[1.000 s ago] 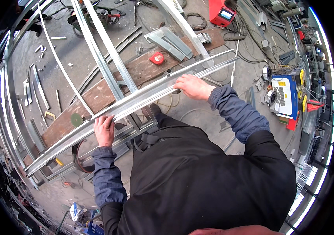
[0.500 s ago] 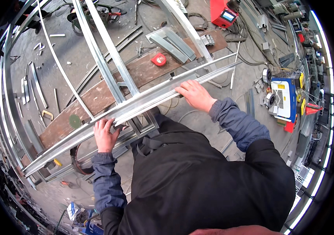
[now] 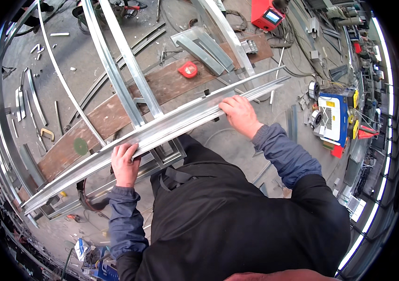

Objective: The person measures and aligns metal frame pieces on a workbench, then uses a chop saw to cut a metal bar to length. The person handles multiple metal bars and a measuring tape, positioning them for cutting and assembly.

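A long silvery metal channel [image 3: 176, 122] runs slantwise across in front of me, from lower left to upper right, over a metal frame. My left hand [image 3: 125, 165] is closed on its near edge, left of the middle, with the fingers on top and the thumb mostly hidden. Farther right, my right hand [image 3: 240, 114] grips the same near edge, its fingers curled over it. Two frame bars [image 3: 129, 61] stretch away beyond the channel. A smaller rectangular metal part of the frame [image 3: 169, 152] shows beneath the channel, near my legs.
Behind the channel lies a brown board [image 3: 166, 89] with a red tape measure [image 3: 188, 70], cut metal pieces [image 3: 204, 49] and a green disc [image 3: 81, 146]. A red machine [image 3: 266, 15] stands at the back; a blue and white machine [image 3: 335, 117] stands right. Cables and offcuts litter the floor.
My right hand has shifted slightly right along the channel. At its right end, the channel's two edges now look farther apart. My left thumb has gone out of sight; the view has moved a little.
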`<state>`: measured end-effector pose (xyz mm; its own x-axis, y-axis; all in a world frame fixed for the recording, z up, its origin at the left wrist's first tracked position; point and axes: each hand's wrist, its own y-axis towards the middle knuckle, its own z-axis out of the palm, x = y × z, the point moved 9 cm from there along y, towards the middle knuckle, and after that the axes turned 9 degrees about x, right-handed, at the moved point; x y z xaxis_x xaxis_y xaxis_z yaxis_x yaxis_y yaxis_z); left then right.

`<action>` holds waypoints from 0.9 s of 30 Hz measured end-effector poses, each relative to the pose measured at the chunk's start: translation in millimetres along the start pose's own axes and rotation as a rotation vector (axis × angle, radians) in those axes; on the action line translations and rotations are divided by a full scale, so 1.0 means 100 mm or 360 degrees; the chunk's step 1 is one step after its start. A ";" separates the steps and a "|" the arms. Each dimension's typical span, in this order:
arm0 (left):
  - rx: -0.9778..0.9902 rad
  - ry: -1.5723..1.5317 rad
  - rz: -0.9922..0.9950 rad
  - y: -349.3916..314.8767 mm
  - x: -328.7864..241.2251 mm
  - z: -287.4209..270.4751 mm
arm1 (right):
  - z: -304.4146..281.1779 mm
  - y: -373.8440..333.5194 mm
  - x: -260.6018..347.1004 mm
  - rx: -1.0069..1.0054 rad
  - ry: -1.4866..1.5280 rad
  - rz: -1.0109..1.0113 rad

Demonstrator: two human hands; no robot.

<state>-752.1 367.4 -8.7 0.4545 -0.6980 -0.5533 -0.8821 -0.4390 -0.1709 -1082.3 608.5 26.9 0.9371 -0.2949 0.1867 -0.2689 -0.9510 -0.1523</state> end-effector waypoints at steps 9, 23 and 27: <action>-0.0048 0.0005 0.0045 0.03 -0.01 0.04 | 0.06 0.01 -0.03 0.0030 0.0020 0.0028; -0.0029 0.0008 0.0023 0.04 -0.07 0.07 | 0.07 0.00 -0.08 0.0034 0.0106 0.0014; -0.0068 0.0061 0.0040 0.04 -0.06 0.08 | 0.06 -0.03 -0.07 -0.0076 0.0089 0.0004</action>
<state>-758.9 374.5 -13.0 0.4373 -0.7298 -0.5254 -0.8876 -0.4442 -0.1219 -1087.0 614.3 20.2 0.9228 -0.3007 0.2408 -0.2827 -0.9532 -0.1070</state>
